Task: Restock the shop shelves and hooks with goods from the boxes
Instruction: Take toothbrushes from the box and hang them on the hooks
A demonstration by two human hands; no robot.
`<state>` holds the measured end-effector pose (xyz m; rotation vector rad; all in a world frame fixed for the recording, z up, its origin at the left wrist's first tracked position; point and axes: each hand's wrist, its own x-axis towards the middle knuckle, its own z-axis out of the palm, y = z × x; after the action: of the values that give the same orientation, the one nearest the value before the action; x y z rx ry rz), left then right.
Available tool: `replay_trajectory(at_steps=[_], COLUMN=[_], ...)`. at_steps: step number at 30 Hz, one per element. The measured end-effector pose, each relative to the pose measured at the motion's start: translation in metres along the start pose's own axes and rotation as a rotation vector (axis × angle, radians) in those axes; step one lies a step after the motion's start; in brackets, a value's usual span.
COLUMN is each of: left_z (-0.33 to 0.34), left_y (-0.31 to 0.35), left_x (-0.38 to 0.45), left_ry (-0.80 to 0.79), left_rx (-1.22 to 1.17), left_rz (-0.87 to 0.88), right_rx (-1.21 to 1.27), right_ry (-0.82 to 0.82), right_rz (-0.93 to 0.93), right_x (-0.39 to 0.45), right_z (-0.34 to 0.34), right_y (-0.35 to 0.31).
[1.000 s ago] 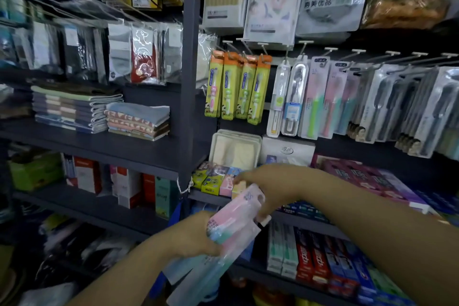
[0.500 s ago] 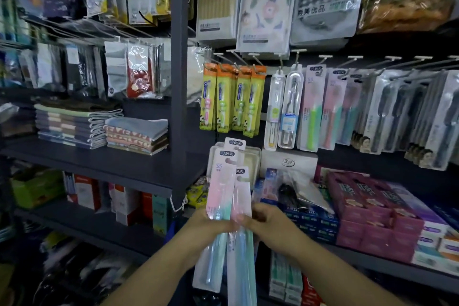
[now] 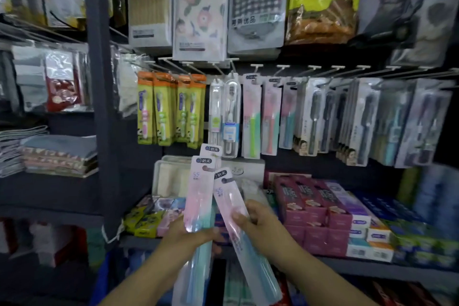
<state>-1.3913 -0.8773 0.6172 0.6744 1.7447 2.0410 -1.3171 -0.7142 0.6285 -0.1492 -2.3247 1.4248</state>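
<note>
My left hand point(image 3: 188, 236) grips a small stack of pink-and-teal toothbrush packs point(image 3: 200, 189), held upright in front of the shelf. My right hand point(image 3: 260, 221) pinches one pack point(image 3: 231, 201) of the same kind, tilted to the right and fanned away from the stack. Straight above, matching pink toothbrush packs point(image 3: 252, 117) hang on a row of white-tipped hooks point(image 3: 255, 66). Orange-topped children's toothbrush packs point(image 3: 171, 109) hang to their left.
Red and purple toothpaste boxes point(image 3: 320, 208) fill the shelf below the hooks. A dark upright post point(image 3: 99, 97) splits the rack; folded cloths point(image 3: 59, 154) lie on the left shelf. Grey toothbrush packs point(image 3: 360, 119) hang to the right, large bagged goods point(image 3: 323, 0) above.
Both hands rose from the lower shelf with the packs, turning them upright. My right hand has now pulled one pack sideways off the stack. The camera moved closer to the hooks.
</note>
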Motion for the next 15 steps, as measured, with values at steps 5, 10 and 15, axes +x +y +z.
replay_trajectory(at_steps=[5,10,15], left_z=[0.023,0.042,0.062], left_y=[0.0,0.002,0.003], left_x=[0.016,0.02,0.028], left_ry=[0.014,-0.063,-0.042], left_rx=[-0.066,-0.065,-0.074], left_rz=[-0.027,-0.039,-0.03], right_rx=[0.092,0.133,0.168], right_ry=[0.128,0.197,0.247], right_rz=[0.012,0.064,0.068], right_x=[-0.008,-0.012,-0.013], right_z=[-0.039,-0.06,-0.077], right_y=[0.006,0.016,0.022])
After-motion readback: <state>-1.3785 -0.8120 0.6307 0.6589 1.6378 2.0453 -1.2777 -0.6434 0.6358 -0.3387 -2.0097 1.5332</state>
